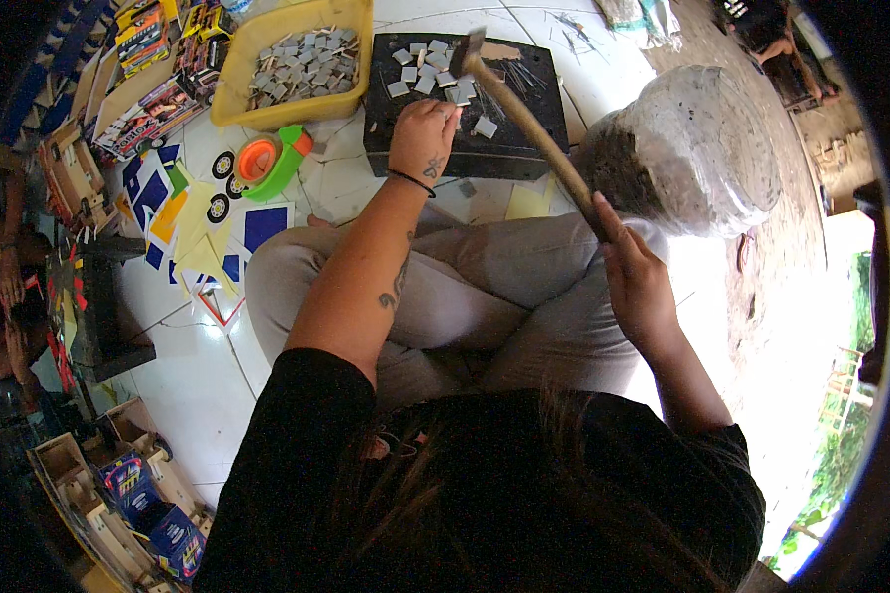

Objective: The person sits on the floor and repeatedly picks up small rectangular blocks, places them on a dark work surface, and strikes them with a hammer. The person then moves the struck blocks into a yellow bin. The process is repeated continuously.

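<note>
My right hand [635, 282] grips the lower end of a hammer's wooden handle [534, 128]. The hammer's metal head [470, 49] is raised over a black block-like box [396, 140] in front of me. Several small grey square pieces [427, 71] lie on top of it, one of them apart [486, 127] toward the near edge. Beside them are thin nail-like metal pieces [529, 77]. My left hand [423, 138] is closed in a pinch over the box, its fingertips by the grey squares. What the pinch holds is too small to tell.
A yellow tub [222, 109] of grey squares stands left of the box. Nearby are a green-and-orange toy-like piece [289, 158], black wheels [218, 208] and coloured sheets [203, 232]. A plastic-wrapped bundle [702, 148] sits at right. Another person's hands [12, 287] show at far left.
</note>
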### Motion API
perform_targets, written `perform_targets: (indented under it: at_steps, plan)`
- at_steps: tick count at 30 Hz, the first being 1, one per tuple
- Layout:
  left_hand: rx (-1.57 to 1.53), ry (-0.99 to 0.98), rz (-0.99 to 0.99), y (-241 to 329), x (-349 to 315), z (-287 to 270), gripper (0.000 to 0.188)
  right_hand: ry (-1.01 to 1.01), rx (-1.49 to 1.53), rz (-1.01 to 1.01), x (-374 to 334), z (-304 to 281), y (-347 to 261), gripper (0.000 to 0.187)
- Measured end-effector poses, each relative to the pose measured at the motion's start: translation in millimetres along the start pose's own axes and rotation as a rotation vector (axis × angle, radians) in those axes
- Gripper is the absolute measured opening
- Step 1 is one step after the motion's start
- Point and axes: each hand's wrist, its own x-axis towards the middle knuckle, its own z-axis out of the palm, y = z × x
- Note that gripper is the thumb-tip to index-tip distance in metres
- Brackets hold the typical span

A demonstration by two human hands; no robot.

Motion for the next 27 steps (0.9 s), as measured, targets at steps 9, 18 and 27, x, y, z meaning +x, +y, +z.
perform_targets:
  at_steps: [9,18,27]
  plan:
    - [0.003,0.009,-0.024,0.7,-2.5,2.5,0.018,-0.076,-0.011,0.046,1.3,-2.1,1.9,0.056]
    - [0.029,-0.037,-0.031,0.9,-0.7,1.6,0.018,0.027,0.021,-0.03,2.0,1.0,5.8,0.053]
    - [0.021,-0.062,-0.039,2.9,-2.5,-0.9,0.02,0.086,0.118,-0.08,4.8,2.2,5.8,0.055]
